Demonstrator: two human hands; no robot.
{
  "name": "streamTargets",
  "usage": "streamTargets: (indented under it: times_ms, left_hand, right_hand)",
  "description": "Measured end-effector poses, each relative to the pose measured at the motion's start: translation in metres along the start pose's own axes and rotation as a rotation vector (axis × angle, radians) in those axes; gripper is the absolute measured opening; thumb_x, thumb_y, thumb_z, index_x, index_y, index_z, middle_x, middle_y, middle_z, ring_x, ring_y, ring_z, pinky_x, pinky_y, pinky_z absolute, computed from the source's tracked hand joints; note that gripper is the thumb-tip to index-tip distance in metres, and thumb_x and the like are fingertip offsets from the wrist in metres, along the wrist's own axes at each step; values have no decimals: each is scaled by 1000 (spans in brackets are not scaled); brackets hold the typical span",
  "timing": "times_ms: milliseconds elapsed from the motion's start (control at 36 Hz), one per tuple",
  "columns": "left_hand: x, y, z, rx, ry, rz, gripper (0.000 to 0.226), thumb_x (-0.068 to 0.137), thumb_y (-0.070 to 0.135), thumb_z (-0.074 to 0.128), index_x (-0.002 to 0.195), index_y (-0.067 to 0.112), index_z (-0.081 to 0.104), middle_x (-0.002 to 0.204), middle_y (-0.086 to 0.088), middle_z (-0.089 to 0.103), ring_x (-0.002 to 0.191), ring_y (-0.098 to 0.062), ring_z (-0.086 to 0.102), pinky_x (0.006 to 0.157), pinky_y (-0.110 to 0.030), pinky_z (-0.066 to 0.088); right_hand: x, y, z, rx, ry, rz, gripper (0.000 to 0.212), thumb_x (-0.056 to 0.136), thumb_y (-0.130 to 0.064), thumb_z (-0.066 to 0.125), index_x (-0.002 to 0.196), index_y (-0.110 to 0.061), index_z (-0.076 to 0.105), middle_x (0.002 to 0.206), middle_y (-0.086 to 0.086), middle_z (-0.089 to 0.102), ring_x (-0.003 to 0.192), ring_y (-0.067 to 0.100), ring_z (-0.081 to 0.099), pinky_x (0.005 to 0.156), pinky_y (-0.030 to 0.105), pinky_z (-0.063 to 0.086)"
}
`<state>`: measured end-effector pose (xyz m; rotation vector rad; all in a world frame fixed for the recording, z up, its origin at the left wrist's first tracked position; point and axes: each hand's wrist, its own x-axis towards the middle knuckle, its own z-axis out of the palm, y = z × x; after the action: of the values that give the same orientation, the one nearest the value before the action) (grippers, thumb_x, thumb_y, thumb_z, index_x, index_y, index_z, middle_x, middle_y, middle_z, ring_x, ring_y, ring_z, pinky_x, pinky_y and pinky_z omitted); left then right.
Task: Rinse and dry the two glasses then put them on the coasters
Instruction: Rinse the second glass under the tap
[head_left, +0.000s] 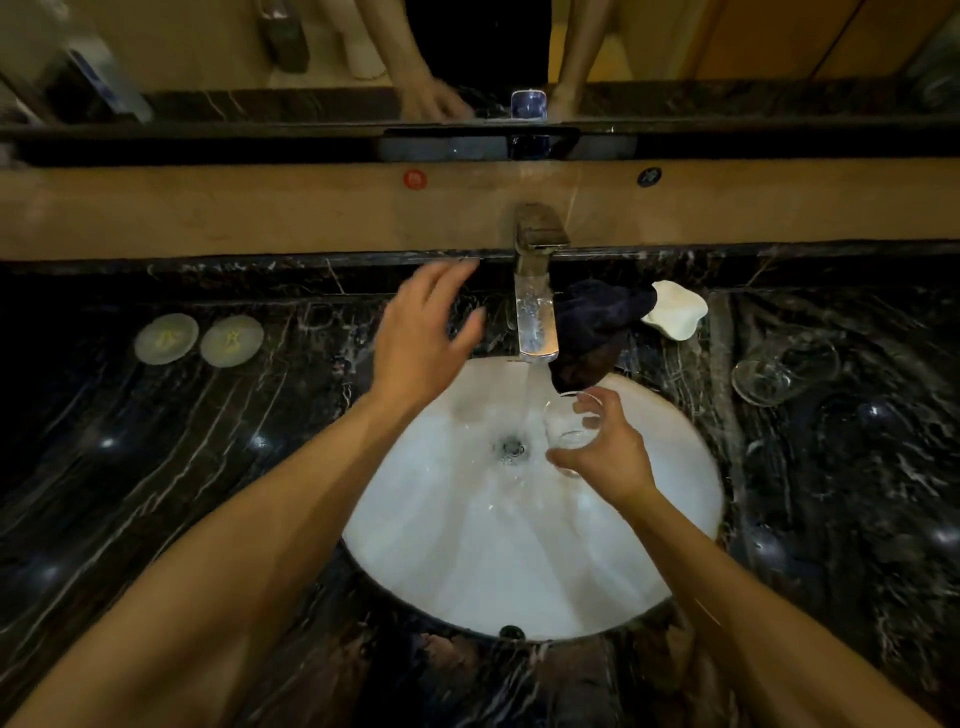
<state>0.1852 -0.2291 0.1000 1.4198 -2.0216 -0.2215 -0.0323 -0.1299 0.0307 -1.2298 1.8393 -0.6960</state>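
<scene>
My right grip (605, 447) pinches a glass (569, 428) beside the running faucet (535, 312) stream; left grip (423, 332) spread (holding nothing). Second glass (784, 366) lies right, coasters (200, 339) left on the bench (156, 467).

Person, head-camera view; two arms entering from the near edge.

Left arm (249, 545): bare from the near-left corner of the view to the wrist; no sleeve, watch, band or bracelet visible. Left hand (421, 338): bare, no glove, no ring visible; nails short.

Right arm (753, 608): bare from the near-right corner to the wrist; no sleeve or wristwear visible. Right hand (608, 447): bare, no glove; fingers partly blurred, no ring made out.

Mirror reflection (478, 47), far edge: a dark garment between two bare forearms; its cut and detail too dim to tell.
</scene>
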Motion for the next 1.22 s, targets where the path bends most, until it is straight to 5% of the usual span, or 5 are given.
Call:
streamTargets:
  times_ms: [139, 472, 639, 972, 1222]
  left_hand:
    - [47, 46, -6, 36, -17, 217, 65, 93, 36, 59, 151, 22, 34, 158, -1, 32, 141, -19, 37, 109, -31, 36]
    - [48, 49, 11, 257, 74, 327, 33, 85, 12, 72, 115, 25, 69, 107, 0, 75, 90, -22, 74, 60, -37, 61]
    - [26, 43, 23, 257, 91, 391, 57, 64, -5, 85, 116, 14, 72, 115, -3, 73, 102, -19, 71, 69, -31, 60]
    - [-27, 87, 38, -9, 115, 348, 14, 93, 18, 62, 97, 10, 72, 112, -7, 70, 104, -24, 63, 99, -40, 42]
    - [-123, 172, 107, -46, -813, 324, 45, 94, 51, 50, 133, 31, 55, 141, 6, 52, 121, -17, 54, 95, -30, 44]
  right_hand:
    - [-3, -7, -4, 10, -1, -15, 86, 62, -22, 90, 131, -25, 40, 124, -7, 58, 109, 17, 55, 82, 30, 49]
    - [-16, 0, -23, -16, 19, -48, 86, 59, -23, 90, 127, -33, 39, 122, -10, 59, 111, 16, 56, 77, 24, 46]
    - [-24, 5, -28, 12, 31, -45, 85, 59, -25, 91, 124, -39, 38, 118, -12, 59, 108, 14, 56, 81, 24, 46]
    - [-71, 38, -85, 170, 214, 30, 84, 59, -23, 92, 124, -42, 42, 120, -22, 57, 114, 8, 54, 97, 27, 44]
    - [-104, 94, -165, 170, 433, 113, 82, 55, -21, 95, 119, -38, 46, 119, -20, 60, 115, 5, 57, 95, 20, 42]
